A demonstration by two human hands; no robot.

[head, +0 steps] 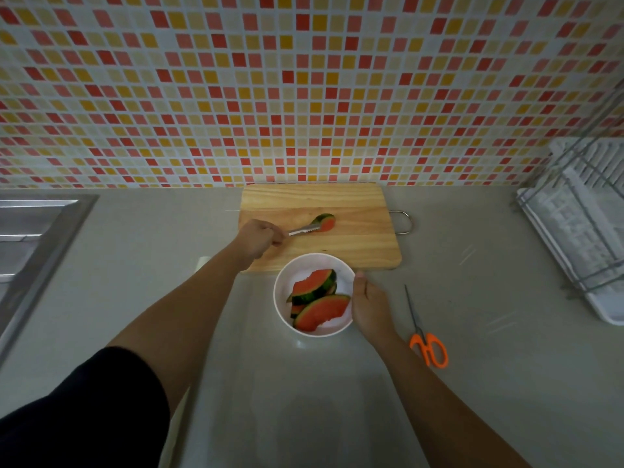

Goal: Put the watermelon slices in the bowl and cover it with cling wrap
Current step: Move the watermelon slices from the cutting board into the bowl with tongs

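A small watermelon slice sits on the wooden cutting board, just behind the white bowl, pinched between the serrated tips of metal tongs. The left hand is closed around the tongs' handle end, up and to the left of the bowl, over the board's near-left corner. Inside the bowl lie more watermelon slices, red flesh up and green rinds showing, stacked over one another. The right hand cups the bowl's right wall, thumb touching the rim, fingers wrapped around the side. The bowl stands on the grey counter, its far edge just at the board's near edge. Orange-handled scissors lie on the counter well to the right of the bowl, blades pointing away. A white dish rack stands farther right, and a steel sink far to the left.
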